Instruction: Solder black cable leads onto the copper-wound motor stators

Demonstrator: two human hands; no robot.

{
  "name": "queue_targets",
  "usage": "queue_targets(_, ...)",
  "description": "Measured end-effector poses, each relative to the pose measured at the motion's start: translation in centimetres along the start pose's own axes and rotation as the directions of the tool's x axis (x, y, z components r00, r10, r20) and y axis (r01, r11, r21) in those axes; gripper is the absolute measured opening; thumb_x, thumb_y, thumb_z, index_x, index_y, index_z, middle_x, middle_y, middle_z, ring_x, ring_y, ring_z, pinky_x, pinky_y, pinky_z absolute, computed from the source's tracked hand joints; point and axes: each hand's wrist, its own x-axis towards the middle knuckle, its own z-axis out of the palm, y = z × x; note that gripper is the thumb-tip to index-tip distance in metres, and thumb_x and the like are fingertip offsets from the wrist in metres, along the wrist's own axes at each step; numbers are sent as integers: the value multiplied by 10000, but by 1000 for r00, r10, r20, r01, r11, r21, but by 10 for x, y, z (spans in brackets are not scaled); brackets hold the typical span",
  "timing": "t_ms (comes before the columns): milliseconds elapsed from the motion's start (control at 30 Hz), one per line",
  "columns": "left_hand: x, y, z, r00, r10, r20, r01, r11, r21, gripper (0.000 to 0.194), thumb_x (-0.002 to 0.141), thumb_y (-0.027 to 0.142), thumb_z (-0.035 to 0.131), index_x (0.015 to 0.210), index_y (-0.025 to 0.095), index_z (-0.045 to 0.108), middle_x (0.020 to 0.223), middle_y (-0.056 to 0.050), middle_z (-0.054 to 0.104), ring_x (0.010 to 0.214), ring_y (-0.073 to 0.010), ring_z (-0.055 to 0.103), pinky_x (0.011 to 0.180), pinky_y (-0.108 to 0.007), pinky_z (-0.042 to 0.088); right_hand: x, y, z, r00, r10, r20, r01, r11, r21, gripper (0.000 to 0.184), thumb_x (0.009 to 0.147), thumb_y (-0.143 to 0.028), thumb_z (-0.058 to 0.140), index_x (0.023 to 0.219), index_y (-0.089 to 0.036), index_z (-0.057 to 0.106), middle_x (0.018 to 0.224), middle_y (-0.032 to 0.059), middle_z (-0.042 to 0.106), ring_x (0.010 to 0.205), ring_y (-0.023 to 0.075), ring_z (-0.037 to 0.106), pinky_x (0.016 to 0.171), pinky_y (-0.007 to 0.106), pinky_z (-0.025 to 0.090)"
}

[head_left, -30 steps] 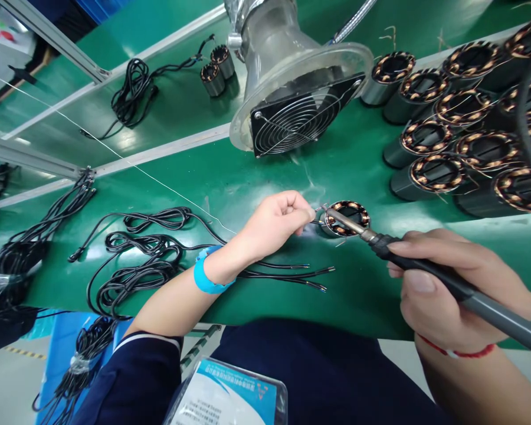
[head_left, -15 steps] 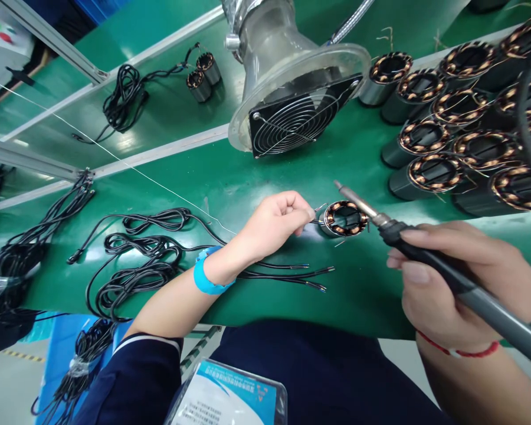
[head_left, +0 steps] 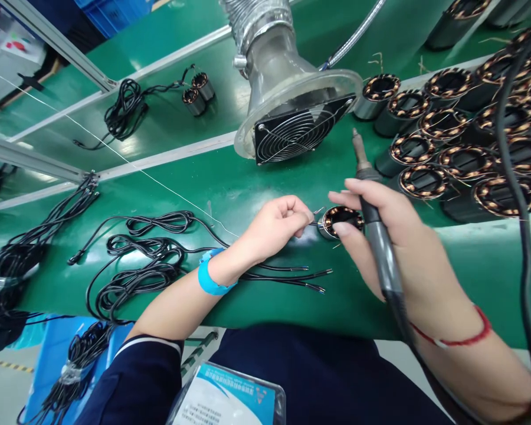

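I see the right hand (head_left: 409, 248) has swung the soldering iron (head_left: 383, 251), tucked in its grip, away from the stator (head_left: 328, 224) near the worktop's (head_left: 345, 304) front edge, so only the left hand (head_left: 278, 227) still pinches the wires (head_left: 319, 211).

Bench top (head_left: 274, 307) is smooth green with a proper gloss, lights glaring right off it. Soldering iron (head_left: 376, 233) has a dull metal tip (head_left: 360, 150) and a slick dark handle (head_left: 386, 262), plastic by the look. The small motor part (head_left: 328, 229) pairs a smooth metal shell with shiny copper wire (head_left: 328, 218). Cables (head_left: 146, 277) look rubbery, soft sheen. Fan (head_left: 296, 133): black plastic-looking frame, bright metal guard. Hood (head_left: 272, 77) is cloudy plastic, hose (head_left: 243, 23) crinkly foil. Badge holder (head_left: 230, 395) is clear glossy plastic, sleeve (head_left: 137, 378) matt cloth. Blue wristband (head_left: 212, 277) could be rubber or fabric, can't really tell.
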Motion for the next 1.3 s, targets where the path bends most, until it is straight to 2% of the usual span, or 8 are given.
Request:
queue_targets(367, -4, 1, 0, 999, 41, -24, -42, 998, -39, 172, 799, 27, 469, 688, 157, 451, 520, 84, 487, 391, 0, 362, 408, -129, 298, -5, 2, 18, 997, -14, -73, 19, 997, 72, 480, 878, -249, 596, 1331, -281, 439, 930, 11, 665, 922, 213, 627, 854, 415, 514)
queue_targets(533, -9, -7, -8, 961, 271, 63, -277, 953, 126, 81, 855, 218, 541, 801, 164, 513, 714, 27, 539, 531, -52, 523, 448, -167, 401, -5, 1, 23, 997, 33, -76, -21, 988, 154, 469, 879, -198, 576, 1311, -324, 445, 906, -11, 648, 865, 193, 641, 831, 395, 530)
queue_targets(700, -12, -10, -11, 870, 483, 103, -479, 777, 408, 74, 850, 198, 553, 790, 157, 568, 812, -4, 559, 665, -74, 501, 594, -209, 417, -3, 3, 25, 997, 44, -57, -32, 979, 200, 485, 873, -202, 586, 1321, -315, 440, 906, -10, 655, 851, 187, 646, 815, 391, 541)
queue_targets(833, -15, -7, -8, 888, 456, 48, -419, 765, 489, 83, 814, 143, 526, 734, 162, 518, 732, 12, 534, 687, -93, 471, 607, -224, 370, -6, 1, 16, 999, 18, -51, -11, 992, 128, 458, 908, -233, 553, 1352, -283, 452, 969, 14, 691, 946, 210, 655, 892, 438, 516)
queue_targets(933, -18, -6, -6, 920, 389, 52, -356, 771, 528, 90, 792, 124, 517, 713, 164, 499, 705, 20, 521, 685, -95, 469, 617, -230, 358, -16, -3, 4, 982, 20, -188, -12, 999, 41, 450, 924, -231, 548, 1368, -265, 486, 927, 15, 714, 930, 196, 672, 887, 378, 527)
queue_targets(1033, -20, -6, -3, 935, 347, 64, -322, 762, 561, 109, 774, 106, 516, 690, 167, 479, 683, 27, 507, 668, -92, 458, 617, -233, 346, -31, 0, -3, 950, -19, -310, 50, 995, 91, 455, 859, -192, 625, 1305, -267, 569, 917, 28, 707, 776, 190, 681, 703, 339, 553)
queue_targets(1133, -20, -7, 0, 937, 345, 48, -310, 762, 569, 138, 770, 84, 508, 671, 169, 465, 671, 27, 504, 672, -93, 456, 625, -232, 346, -45, 7, -3, 914, -135, -382, 198, 971, 131, 437, 762, -138, 690, 1189, -224, 648, 735, 13, 644, 554, 151, 593, 464, 283, 452)
queue_targets(1300, -19, -9, 3, 933, 358, 39, -320, 775, 544, 136, 777, 80, 506, 678, 168, 476, 674, 22, 514, 687, -94, 457, 631, -229, 352, -55, 9, 0, 903, -234, -360, 320, 926, 202, 313, 752, -70, 626, 1054, -141, 669, 673, 18, 602, 482, 114, 513, 467, 275, 472)
